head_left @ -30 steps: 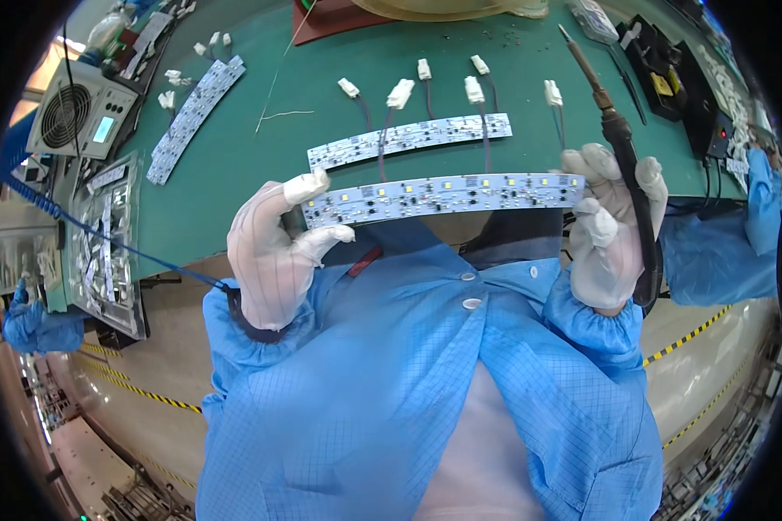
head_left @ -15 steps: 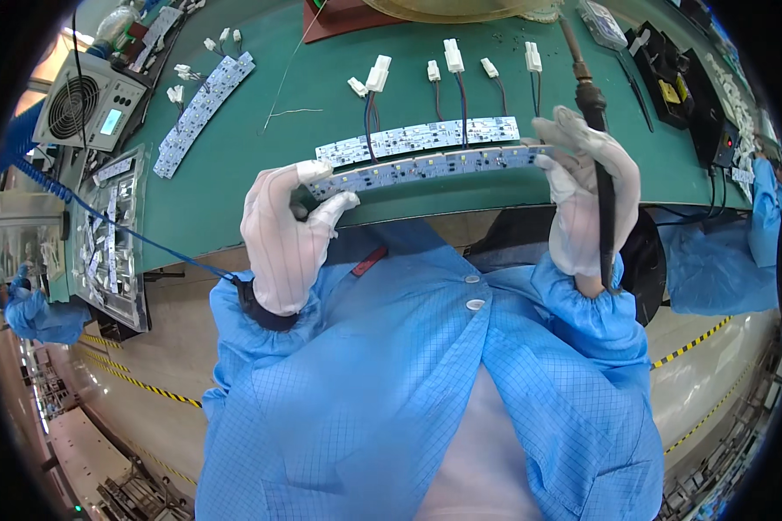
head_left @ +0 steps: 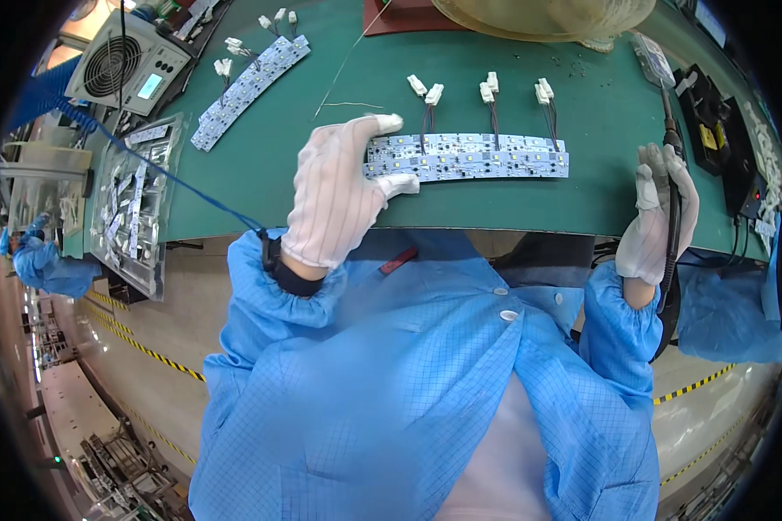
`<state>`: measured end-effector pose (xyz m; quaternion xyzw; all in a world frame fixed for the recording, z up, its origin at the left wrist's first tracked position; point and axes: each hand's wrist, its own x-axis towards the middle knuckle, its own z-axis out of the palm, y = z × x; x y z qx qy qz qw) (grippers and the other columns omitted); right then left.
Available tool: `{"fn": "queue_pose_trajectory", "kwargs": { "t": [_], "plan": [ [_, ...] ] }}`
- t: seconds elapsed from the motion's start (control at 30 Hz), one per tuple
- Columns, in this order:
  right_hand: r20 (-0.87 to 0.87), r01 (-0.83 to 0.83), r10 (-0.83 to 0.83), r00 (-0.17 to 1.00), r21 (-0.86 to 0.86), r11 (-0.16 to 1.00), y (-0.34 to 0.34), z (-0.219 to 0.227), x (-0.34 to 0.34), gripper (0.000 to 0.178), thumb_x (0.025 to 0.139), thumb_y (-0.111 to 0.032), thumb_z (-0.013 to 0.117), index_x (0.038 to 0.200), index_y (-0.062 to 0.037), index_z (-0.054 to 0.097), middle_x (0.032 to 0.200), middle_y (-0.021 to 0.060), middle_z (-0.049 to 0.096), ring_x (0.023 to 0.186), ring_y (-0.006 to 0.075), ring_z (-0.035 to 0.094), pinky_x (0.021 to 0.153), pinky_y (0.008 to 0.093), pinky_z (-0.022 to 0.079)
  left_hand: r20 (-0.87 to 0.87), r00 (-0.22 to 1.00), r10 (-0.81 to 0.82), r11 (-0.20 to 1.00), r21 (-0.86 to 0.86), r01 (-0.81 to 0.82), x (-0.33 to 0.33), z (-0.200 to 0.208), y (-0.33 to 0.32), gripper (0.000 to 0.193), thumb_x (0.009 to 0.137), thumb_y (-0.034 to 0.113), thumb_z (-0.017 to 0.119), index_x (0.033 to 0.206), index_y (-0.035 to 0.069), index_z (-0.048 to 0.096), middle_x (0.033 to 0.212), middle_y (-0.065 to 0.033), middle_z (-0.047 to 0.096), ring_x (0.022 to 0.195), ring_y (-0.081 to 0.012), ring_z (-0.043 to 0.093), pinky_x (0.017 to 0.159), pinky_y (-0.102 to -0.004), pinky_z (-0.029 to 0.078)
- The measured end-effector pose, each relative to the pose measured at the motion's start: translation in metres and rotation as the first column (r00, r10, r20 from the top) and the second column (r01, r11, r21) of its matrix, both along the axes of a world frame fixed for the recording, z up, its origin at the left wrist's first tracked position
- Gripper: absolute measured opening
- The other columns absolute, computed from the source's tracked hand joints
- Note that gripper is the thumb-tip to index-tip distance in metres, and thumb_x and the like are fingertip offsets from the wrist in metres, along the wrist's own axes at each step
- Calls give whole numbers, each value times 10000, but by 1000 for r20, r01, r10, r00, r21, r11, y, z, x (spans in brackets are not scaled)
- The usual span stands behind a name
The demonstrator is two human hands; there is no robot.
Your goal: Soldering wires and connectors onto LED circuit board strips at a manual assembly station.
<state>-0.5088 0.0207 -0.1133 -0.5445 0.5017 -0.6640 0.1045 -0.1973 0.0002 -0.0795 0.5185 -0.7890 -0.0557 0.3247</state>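
Two curved, pale LED circuit strips lie on the green mat. The near strip (head_left: 478, 165) rests against the far strip (head_left: 521, 142), and white connectors (head_left: 491, 84) on short dark wires stick out beyond them. At their left end my left hand (head_left: 339, 191), in a white striped glove, has thumb and forefinger spread around the ends; the thumb is by the near edge, and I cannot tell whether it touches. Off to the right, my gloved right hand (head_left: 660, 204) holds a soldering iron (head_left: 672, 148) with a black handle, its tip pointing away from me.
Another pair of wired strips (head_left: 252, 91) lies at the back left. Beyond it stand a fan-vented box (head_left: 117, 65) and a clear tray (head_left: 139, 217) of parts. At the back are a round translucent basin (head_left: 539, 22) and black holders (head_left: 712, 130). A blue cord (head_left: 174, 178) runs to my left wrist.
The near strip has come down against the far one, their connectors now paired. My right hand has let go of its end and moved right with the soldering iron; my left fingers have spread.
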Motion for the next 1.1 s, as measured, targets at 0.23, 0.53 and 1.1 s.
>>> {"fn": "queue_pose_trajectory", "kwargs": {
  "t": [0.23, 0.53, 1.1],
  "plan": [
    [77, -51, 50, 996, 13, 999, 0, -5, 1, 284, 870, 48, 536, 1144, 12, 471, 1229, 233, 513, 1128, 304, 540, 968, 382, 439, -187, 949, -256, 966, -19, 257, -10, -4, 0, 361, 609, 38, 749, 923, 83, 578, 830, -98, 541, 813, -300, 561, 710, -391, 450],
    [99, -40, 40, 994, -1, 999, 3, -5, -1, 251, 864, 36, 552, 1108, 5, 501, 1157, 197, 569, 1105, 278, 555, 972, 377, 439, -541, 792, -283, 957, -213, 197, 52, 9, 16, 166, 633, 24, 708, 723, 85, 582, 829, -56, 592, 804, -213, 571, 678, -331, 456],
    [47, -13, 7, 999, 135, 991, 3, 10, 14, 219, 880, -8, 559, 1096, 8, 526, 1148, 178, 575, 1098, 254, 554, 975, 359, 431, 226, 902, 369, 888, -371, -270, 199, -8, -62, 436, 599, 321, 791, 928, 114, 591, 1005, -68, 598, 937, -299, 546, 817, -413, 415]
  ]
}}
